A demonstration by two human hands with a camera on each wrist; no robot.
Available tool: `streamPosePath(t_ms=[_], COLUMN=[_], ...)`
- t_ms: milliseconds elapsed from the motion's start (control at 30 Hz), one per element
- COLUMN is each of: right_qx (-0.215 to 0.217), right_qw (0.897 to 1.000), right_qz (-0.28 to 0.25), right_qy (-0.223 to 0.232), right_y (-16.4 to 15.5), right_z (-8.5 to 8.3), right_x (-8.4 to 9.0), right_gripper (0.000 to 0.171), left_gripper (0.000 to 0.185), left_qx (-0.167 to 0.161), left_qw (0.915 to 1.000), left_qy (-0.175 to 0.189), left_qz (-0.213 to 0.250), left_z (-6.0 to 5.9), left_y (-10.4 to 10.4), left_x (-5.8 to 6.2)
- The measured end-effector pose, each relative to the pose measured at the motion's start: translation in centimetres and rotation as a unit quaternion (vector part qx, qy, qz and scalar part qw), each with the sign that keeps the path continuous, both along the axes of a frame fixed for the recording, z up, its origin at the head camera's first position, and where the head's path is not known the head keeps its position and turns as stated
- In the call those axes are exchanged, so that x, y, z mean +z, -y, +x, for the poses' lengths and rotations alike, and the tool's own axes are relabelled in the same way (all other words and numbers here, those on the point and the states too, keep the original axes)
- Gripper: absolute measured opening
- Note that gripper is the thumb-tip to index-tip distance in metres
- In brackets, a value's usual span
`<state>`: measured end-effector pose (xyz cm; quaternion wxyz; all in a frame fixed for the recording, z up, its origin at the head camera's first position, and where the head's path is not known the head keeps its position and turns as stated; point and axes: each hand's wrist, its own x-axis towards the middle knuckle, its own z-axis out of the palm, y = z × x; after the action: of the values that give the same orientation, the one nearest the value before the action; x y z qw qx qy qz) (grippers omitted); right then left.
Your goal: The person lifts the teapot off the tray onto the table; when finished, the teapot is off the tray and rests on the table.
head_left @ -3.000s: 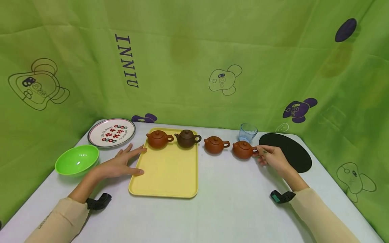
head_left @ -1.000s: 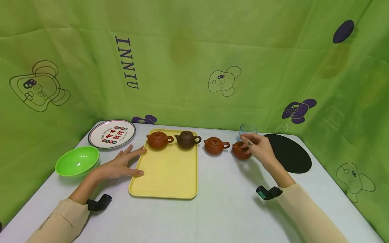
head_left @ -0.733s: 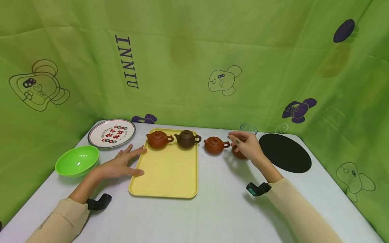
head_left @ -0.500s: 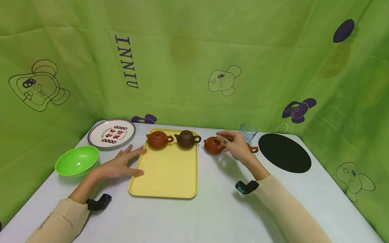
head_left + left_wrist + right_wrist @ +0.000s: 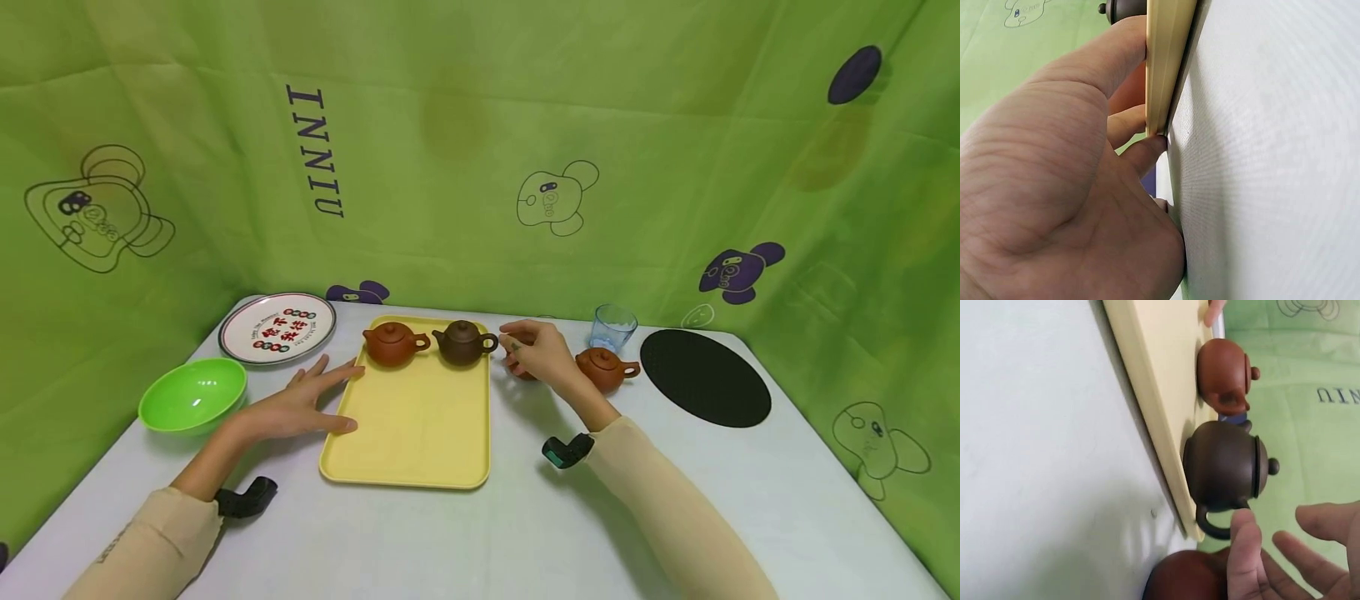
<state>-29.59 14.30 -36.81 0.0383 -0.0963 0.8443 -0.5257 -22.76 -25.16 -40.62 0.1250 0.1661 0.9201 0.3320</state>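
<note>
Low in the frame, the left hand [image 5: 296,408] lies flat on the bench [image 5: 525,533], fingers straight and spread, touching the left rim of the yellow tray [image 5: 408,425]; right of centre, the right hand [image 5: 542,354] hovers with fingers loosely apart over a red-brown teapot [image 5: 517,369], mostly hidden beneath it, gripping nothing; just right stands another red teapot [image 5: 603,367]; at the tray's far end sit an orange-red teapot [image 5: 393,342] and a dark brown teapot [image 5: 462,342]; beyond, a glass cup [image 5: 611,327].
</note>
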Motion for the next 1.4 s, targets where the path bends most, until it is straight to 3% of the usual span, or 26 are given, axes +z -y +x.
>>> streamPosePath(t_ms=[500,767,967,1400], right_qx=[-0.023,-0.043,-0.035,-0.007], right_qw=[0.999,0.992,0.985,0.99], right_qz=[0.03,0.117,0.169,0.137], right_qy=[0.016,-0.002,-0.026,-0.03], right_y=[2.2,3.1,3.6,3.8], right_z=[-0.5,-0.7,-0.6,0.0], right_x=[-0.2,-0.1,0.2,-0.2], right_gripper=[0.037,0.045,0.037,0.02], left_gripper=[0.094,0.094,0.093,0.092], left_qx=[0.001,-0.001,0.0,-0.003], left_qw=[1.0,1.0,1.0,1.0], left_qy=[0.002,0.002,0.001,-0.004], left_qz=[0.003,0.007,0.003,0.004], left_z=[0.0,0.0,-0.1,-0.2], left_y=[0.3,0.2,0.1,0.1], left_x=[-0.5,-0.4,-0.2,-0.3])
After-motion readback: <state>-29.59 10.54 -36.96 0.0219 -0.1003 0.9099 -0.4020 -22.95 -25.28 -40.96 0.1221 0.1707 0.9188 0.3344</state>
